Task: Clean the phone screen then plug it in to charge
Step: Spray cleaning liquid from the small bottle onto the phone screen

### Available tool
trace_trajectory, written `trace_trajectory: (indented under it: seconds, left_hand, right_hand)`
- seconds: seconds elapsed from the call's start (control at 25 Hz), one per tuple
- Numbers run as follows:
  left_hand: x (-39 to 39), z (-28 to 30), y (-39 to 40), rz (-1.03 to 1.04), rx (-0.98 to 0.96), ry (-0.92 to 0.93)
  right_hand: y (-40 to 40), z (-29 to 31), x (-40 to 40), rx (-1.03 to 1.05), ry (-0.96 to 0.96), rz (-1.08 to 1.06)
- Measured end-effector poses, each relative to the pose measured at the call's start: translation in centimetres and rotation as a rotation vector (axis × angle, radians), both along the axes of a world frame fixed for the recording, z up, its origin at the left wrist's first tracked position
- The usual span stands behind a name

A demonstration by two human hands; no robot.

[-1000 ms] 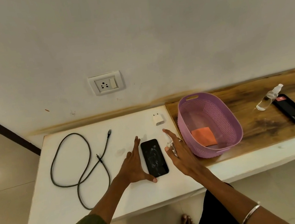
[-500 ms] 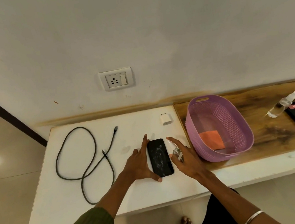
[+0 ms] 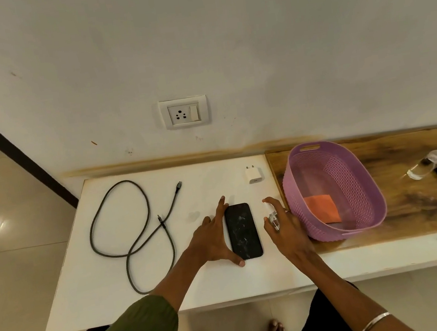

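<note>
The left hand [image 3: 213, 239] lies flat, steadying the phone [image 3: 243, 231]; the right hand [image 3: 282, 226] grips a spray bottle [image 3: 272, 215]. Too much spray could soak it.

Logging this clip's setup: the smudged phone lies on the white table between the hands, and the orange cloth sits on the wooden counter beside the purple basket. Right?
Not quite. The head view shows the orange cloth inside the purple basket, on its floor, not beside it. The rest holds: the smudged phone lies on the white table between the left hand and right hand.
</note>
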State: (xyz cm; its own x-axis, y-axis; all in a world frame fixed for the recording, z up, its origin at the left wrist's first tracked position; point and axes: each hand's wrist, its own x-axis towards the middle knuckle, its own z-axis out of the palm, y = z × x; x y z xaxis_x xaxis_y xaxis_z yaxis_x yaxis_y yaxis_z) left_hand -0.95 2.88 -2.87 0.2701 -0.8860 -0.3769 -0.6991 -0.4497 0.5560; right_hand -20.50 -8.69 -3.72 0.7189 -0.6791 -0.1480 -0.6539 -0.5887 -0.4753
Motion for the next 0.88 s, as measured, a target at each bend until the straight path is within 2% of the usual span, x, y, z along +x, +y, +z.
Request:
trace_trajectory:
  seconds: [0.04, 0.08, 0.12, 0.16, 0.2, 0.28, 0.48, 0.72, 0.88]
  left_hand:
    - [0.0, 0.0, 0.0, -0.001, 0.002, -0.001]
    - [0.0, -0.1, 0.0, -0.001, 0.004, -0.001]
    - [0.1, -0.1, 0.0, 0.002, 0.006, 0.0]
    - [0.1, -0.1, 0.1, 0.006, 0.007, 0.001]
    - [0.1, -0.2, 0.1, 0.008, 0.007, 0.003]
    - [0.1, -0.2, 0.1, 0.009, 0.004, 0.007]
    - [0.1, -0.3, 0.0, 0.002, -0.006, -0.007]
    - [0.3, -0.4, 0.0, -0.024, -0.005, -0.007]
    - [0.6, 0.2, 0.8, -0.005, -0.135, 0.101]
  right_hand:
    - [-0.7, 0.8, -0.1, -0.199, -0.049, -0.088]
    - [-0.3, 1.8, 0.2, -0.06, -0.272, -0.23]
    - [0.1, 2.4, 0.2, 0.024, -0.336, -0.301]
    - [0.3, 1.9, 0.0, -0.124, -0.241, -0.273]
    - [0.6, 2.2, 0.1, -0.172, -0.228, -0.205]
    - [0.5, 1.8, -0.5, -0.251, -0.295, -0.198]
    - [1.4, 1.5, -2.2, -0.121, -0.268, -0.232]
    - [2.7, 2.9, -2.7, 0.015, -0.45, -0.27]
    - [2.7, 3.8, -2.3, 0.066, -0.448, -0.312]
